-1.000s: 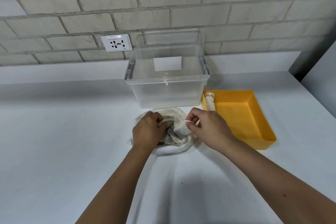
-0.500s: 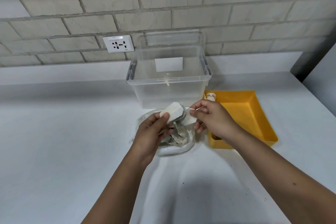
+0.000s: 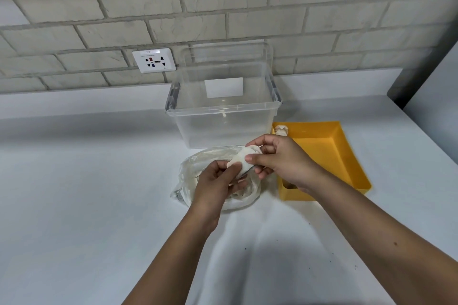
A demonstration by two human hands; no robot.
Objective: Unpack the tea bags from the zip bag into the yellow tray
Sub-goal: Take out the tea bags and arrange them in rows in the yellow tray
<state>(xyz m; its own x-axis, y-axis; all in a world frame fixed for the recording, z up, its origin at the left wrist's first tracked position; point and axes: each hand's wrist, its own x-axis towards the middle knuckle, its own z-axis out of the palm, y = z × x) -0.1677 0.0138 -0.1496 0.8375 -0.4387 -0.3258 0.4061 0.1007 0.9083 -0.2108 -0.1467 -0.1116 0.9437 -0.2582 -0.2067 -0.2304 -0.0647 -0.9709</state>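
socket (image 3: 154,60) on the brick wall, far left; not in play. zip bag (image 3: 188,173) lies crumpled on the bench (image 3: 86,193), mouth open, just in front of the clear bin (image 3: 223,116); more pale bags show through the film. left hand (image 3: 213,188) is over the zip bag, fingers curled, pinching the lower corner of a tea bag (image 3: 244,160). tea bag is held above the zip bag, tilted up to the right. right hand (image 3: 280,161) pinches its upper end between thumb and forefinger.

look: white, flat, soft-edged packet, slightly creased; blurred, so cannot tell if one or two are stacked.

handling, as judged: very light, limp paper, likely to tear; take it by a flat corner with a light pinch, no squeeze on the filling.

tray (image 3: 347,156) sits to the right, just beside the bin; second tea bag (image 3: 281,130) is in its far left corner.
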